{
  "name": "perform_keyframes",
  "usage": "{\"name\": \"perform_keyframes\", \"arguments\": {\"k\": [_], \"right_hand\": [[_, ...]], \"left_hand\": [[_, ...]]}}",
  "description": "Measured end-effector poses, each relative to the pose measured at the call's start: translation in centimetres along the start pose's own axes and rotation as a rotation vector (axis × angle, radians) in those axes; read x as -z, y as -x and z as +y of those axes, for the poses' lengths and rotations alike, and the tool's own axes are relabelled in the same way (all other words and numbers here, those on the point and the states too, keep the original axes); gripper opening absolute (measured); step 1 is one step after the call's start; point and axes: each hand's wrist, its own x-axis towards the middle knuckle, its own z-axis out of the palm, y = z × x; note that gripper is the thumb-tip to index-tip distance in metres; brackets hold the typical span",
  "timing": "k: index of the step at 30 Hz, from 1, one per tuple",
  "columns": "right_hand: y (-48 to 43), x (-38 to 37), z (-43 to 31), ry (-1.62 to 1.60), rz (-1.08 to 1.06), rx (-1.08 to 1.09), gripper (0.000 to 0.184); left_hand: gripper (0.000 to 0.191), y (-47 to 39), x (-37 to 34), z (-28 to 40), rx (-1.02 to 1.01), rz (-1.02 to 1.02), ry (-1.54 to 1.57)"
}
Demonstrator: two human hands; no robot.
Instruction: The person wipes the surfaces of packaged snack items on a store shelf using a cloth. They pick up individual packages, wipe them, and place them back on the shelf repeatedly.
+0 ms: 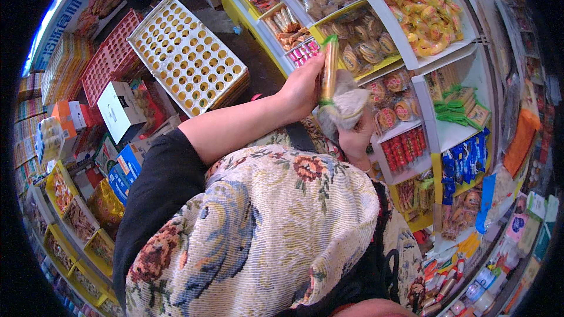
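Observation:
My left hand (299, 90) grips a long snack packet (329, 70) in clear wrapping with green ends and a yellow-gold body, held upright. A crumpled grey-white cloth (350, 105) is bunched in my right hand (356, 138), against the packet's lower part. The cloth partly hides the fingers of that hand. Just beyond the packet is a yellow-edged bin of wrapped round biscuits (368, 50). Below that, nearer my right hand, lie packaged round cakes (390, 116). Small pink packets (304, 53) sit in a bin behind my left hand.
Tiered bins on the right hold yellow-wrapped snacks (427, 17), green-ended packets (462, 105), blue packets (465, 160) and red sticks (403, 149). To the left stand a white perforated crate (189, 53), a red perforated crate (112, 53) and a white box (119, 112). Floral fabric (282, 211) covers my lap.

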Motion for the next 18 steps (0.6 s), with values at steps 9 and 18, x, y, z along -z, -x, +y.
{"name": "perform_keyframes", "arguments": {"k": [9,18], "right_hand": [[0.0,-0.1,0.7,-0.335,0.297,-0.17,0.035],[-0.6,-0.4,-0.6,-0.48,0.369,-0.165,0.034]], "left_hand": [[0.047,0.2,1.0,1.7,0.341,-0.151,0.045],[0.054,-0.3,1.5,1.5,0.315,-0.309,0.133]]}}
